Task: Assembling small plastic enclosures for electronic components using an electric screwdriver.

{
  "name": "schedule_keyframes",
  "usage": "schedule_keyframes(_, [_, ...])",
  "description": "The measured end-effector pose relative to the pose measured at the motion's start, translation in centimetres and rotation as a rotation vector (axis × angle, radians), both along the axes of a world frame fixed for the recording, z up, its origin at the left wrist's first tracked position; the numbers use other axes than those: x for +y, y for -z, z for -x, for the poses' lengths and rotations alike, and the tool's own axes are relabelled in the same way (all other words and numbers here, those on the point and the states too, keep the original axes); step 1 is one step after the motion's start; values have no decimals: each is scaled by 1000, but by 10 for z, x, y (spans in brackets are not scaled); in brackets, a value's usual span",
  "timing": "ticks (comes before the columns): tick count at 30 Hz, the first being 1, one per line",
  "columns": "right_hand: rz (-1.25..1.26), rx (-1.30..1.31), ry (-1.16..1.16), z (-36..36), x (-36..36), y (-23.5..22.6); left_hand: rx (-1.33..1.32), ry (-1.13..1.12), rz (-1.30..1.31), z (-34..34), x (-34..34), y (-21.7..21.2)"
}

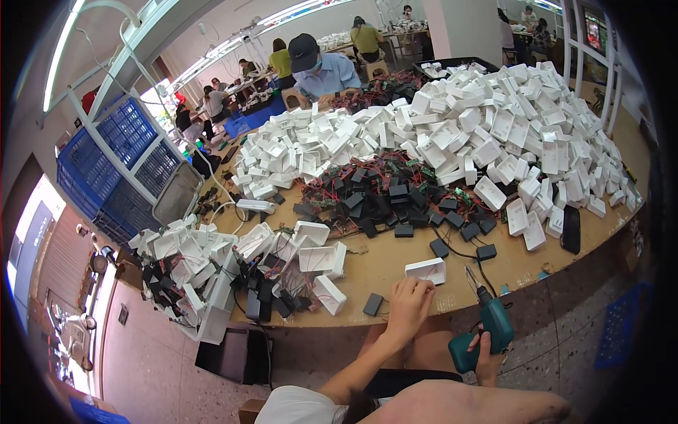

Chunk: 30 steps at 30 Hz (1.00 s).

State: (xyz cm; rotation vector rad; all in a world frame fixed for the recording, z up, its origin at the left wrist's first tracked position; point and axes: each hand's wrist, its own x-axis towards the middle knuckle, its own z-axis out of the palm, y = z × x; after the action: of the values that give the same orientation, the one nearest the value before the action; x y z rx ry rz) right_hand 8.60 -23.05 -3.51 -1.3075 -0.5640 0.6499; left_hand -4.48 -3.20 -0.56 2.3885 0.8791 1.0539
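My left hand (408,305) rests on the near edge of the brown workbench (395,265), fingers curled, just below a white plastic shell (426,270) that lies alone on the top. It touches the table and holds nothing that I can see. My right hand (487,353) hangs below the table edge, shut on a teal cordless screwdriver (484,326) whose bit points up and left toward the bench. A small black box (373,304) lies left of my left hand.
A big heap of white plastic shells (494,134) covers the far bench, with black boxes and red-wired circuit boards (388,194) in front. More shells and black parts (212,268) pile at left. A black phone (571,229) lies right. A capped person (318,67) sits opposite; blue crates (120,162) stand left.
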Motion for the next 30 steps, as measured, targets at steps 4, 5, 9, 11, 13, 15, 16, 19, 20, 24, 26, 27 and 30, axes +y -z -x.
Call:
schedule_keyframes(4, [-5,4,5,4,1,-3,39,-67,-53,-4,-2,-1])
schedule_keyframes(5, [-3,10,8,4,0,0,47,-85,-65,-5,-3,1])
schedule_keyframes(9, [14,40,42,5,-3,12,50,-143,-110,-8,-3,7])
schedule_keyframes(11, [9,44,52,7,-5,15,46,-152,-137,-9,-2,6])
schedule_keyframes(13, [-1,50,59,10,-4,10,44,-164,-169,-10,-2,5])
schedule_keyframes(15, [-11,39,68,14,-7,-5,21,-170,-157,-11,-4,2])
schedule_keyframes(16, [-16,40,62,15,-10,-11,22,-176,-162,-11,-7,-1])
schedule_keyframes(19, [1,44,39,19,-17,-26,0,-214,-201,-9,-18,-15])
schedule_keyframes(20, [-5,70,100,22,-18,-30,25,-229,-216,-8,-21,-21])
schedule_keyframes(24, [20,113,135,25,-37,-44,7,-223,-171,-4,-33,-38])
schedule_keyframes(26, [15,109,136,30,-43,-60,-8,-214,-133,0,-36,-43])
schedule_keyframes(27, [8,101,138,31,-44,-63,-28,-204,-95,1,-36,-44])
schedule_keyframes(30, [27,93,70,26,-52,-55,10,-208,-84,1,-40,-47])
